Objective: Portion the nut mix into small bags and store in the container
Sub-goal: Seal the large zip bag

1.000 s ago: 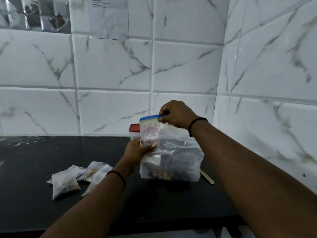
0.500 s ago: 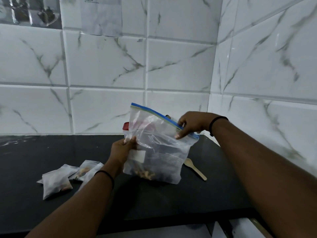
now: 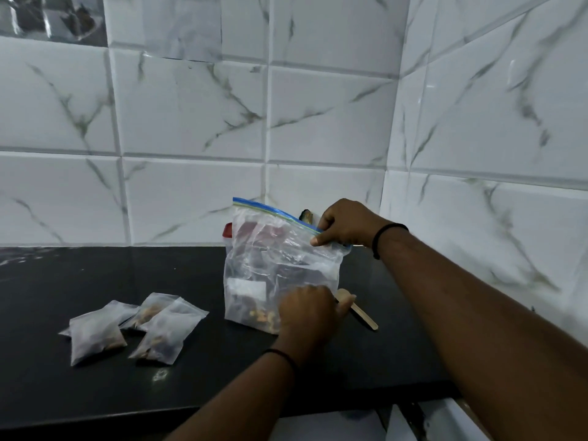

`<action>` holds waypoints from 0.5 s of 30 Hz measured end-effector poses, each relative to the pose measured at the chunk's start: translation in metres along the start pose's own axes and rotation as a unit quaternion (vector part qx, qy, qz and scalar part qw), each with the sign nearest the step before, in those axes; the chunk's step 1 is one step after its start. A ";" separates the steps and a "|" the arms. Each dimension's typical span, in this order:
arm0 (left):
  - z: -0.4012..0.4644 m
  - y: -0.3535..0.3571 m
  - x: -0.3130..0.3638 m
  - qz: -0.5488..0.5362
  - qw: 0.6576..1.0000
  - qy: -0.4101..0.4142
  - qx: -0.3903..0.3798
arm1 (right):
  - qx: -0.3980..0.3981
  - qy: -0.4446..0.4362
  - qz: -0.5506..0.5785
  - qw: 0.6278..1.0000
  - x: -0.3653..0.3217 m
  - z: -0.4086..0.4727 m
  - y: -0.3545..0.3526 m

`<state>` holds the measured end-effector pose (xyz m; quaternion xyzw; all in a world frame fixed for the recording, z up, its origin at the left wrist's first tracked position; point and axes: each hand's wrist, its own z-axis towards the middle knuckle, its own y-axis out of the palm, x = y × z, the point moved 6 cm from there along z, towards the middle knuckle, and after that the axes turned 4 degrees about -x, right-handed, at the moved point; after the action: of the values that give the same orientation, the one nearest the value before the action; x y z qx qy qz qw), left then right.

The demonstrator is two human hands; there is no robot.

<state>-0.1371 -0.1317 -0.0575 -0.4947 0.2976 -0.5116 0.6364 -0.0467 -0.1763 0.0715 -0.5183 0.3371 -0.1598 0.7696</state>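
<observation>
A large clear zip bag (image 3: 270, 259) with a blue seal strip stands on the black counter (image 3: 95, 393), with nut mix in its bottom. My right hand (image 3: 345, 226) pinches the seal strip at the bag's top right corner. My left hand (image 3: 307, 316) is low at the bag's front right corner, fingers curled round the bowl end of a wooden spoon (image 3: 361, 311) lying on the counter. Three small filled bags (image 3: 95, 335) lie in a loose pile to the left. A red-lidded container (image 3: 227, 232) is mostly hidden behind the large bag.
White marble-look tiled walls meet in a corner behind and to the right of the bag. A small dark object (image 3: 307, 215) shows against the wall just behind the bag's top. The counter's front edge runs below my forearms.
My left hand let go of the bag's left side and moved right and down to the wooden spoon. My right hand stayed on the seal strip, and the bag now rests lower on the counter.
</observation>
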 end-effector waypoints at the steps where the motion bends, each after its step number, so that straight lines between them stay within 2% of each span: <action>1: 0.003 -0.002 0.001 -0.002 1.000 -0.015 -0.013 | 0.000 0.000 0.003 1.000 -0.001 0.000 -0.001; 7: 0.014 -0.006 0.002 0.022 0.999 -0.028 -0.019 | 0.009 -0.006 -0.015 1.000 -0.006 -0.001 -0.004; 10: 0.006 0.005 0.002 0.042 0.998 -0.005 -0.048 | 0.080 -0.028 -0.041 0.996 -0.014 0.001 -0.027; 12: 0.002 0.005 0.003 0.030 0.998 0.004 -0.059 | 0.100 -0.048 -0.047 0.993 -0.026 0.005 -0.047; 15: 0.008 -0.009 0.003 0.028 0.999 0.003 -0.023 | 0.102 -0.063 -0.051 0.991 -0.041 0.012 -0.060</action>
<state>-0.1319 -0.1320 -0.0456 -0.4993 0.3251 -0.4884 0.6375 -0.0618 -0.1687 0.1433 -0.4630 0.2427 -0.1991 0.8289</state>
